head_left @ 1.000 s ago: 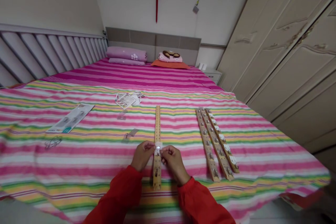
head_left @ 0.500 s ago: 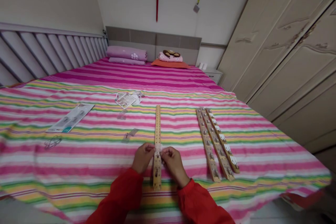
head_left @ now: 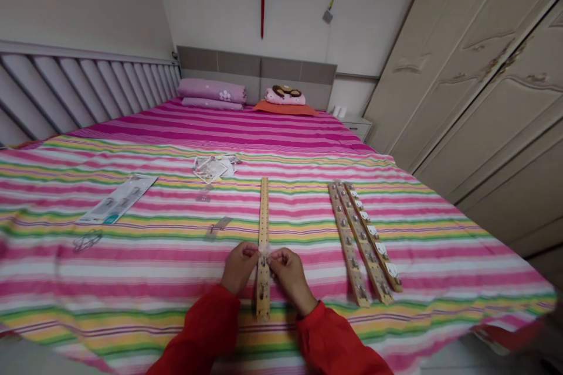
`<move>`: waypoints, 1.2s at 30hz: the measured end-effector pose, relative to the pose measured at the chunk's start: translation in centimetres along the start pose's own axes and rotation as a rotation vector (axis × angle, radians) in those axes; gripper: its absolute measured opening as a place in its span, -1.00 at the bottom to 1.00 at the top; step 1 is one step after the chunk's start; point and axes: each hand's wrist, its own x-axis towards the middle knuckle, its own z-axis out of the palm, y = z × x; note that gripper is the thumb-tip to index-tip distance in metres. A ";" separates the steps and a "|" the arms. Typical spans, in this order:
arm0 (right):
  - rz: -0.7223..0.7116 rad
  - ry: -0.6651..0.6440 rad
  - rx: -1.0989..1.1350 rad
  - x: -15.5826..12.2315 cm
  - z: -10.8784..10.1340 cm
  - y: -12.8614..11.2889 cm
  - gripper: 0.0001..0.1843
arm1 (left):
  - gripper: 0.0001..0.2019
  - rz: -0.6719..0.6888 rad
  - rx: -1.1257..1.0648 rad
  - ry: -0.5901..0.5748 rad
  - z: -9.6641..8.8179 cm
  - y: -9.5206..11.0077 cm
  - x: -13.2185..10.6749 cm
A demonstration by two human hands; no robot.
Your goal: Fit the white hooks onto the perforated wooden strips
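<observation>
Pinching a clear hook [head_left: 264, 252] against the wooden strip [head_left: 263, 211] were left hand [head_left: 238, 266] and right hand [head_left: 288, 272] (other strips [head_left: 363, 243] lay right).

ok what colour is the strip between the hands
The strip is pale wooden tan, dotted with small holes; head view shows it.

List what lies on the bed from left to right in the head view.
Card → packet pile → left hand → strip, where both hands pinch a hook → right hand → three strips.
</observation>
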 end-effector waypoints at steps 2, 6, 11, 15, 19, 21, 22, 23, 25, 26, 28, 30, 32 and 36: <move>0.004 0.013 -0.012 0.1 0.0 0.3 -0.73 | -0.79 -0.008 -0.011 0.027 0.1 -0.2 0.0; -0.035 0.018 -0.030 0.2 0.0 0.8 -0.73 | -0.78 0.058 -0.009 0.037 0.1 -0.3 -0.1; -0.276 0.010 -0.288 -0.8 -0.3 0.3 -0.63 | -0.77 0.281 0.140 -0.071 -0.4 -0.6 -0.3; -0.426 -0.040 -0.534 -1.8 -0.4 -0.2 -0.61 | -0.72 0.319 0.231 -0.162 -0.8 -1.1 -0.4; -0.429 -0.096 -0.720 -2.1 -0.5 -0.4 -0.61 | -0.68 0.305 0.254 -0.237 -1.0 -1.4 -0.3; -0.416 -0.111 -0.801 -2.1 -0.5 -0.5 -0.61 | -0.67 0.297 0.264 -0.261 -1.0 -1.4 -0.1; -0.408 -0.118 -0.839 -2.0 -0.5 -0.5 -0.61 | -0.67 0.294 0.269 -0.273 -1.1 -1.4 0.0; -0.400 -0.125 -0.875 -1.9 -0.5 -0.6 -0.60 | -0.66 0.290 0.277 -0.289 -1.1 -1.5 0.2; -0.387 -0.142 -0.937 -1.7 -0.5 -0.9 -0.58 | -0.64 0.285 0.300 -0.327 -1.3 -1.5 0.5; -0.383 -0.153 -0.960 -1.6 -0.5 -1.0 -0.57 | -0.63 0.284 0.312 -0.344 -1.3 -1.5 0.6; -0.380 -0.169 -0.989 -1.6 -0.5 -1.2 -0.55 | -0.60 0.284 0.334 -0.371 -1.4 -1.6 0.8; -0.376 -0.185 -1.003 -1.7 -0.6 -1.1 -0.55 | -0.58 0.285 0.335 -0.382 -1.5 -1.6 0.8; -0.381 -0.193 -0.995 -1.9 -0.7 -0.8 -0.55 | -0.57 0.278 0.317 -0.391 -1.5 -1.7 0.7; -0.432 -0.179 -0.907 -1.8 -1.0 0.1 -0.56 | -0.62 0.214 0.253 -0.374 -1.5 -1.9 0.7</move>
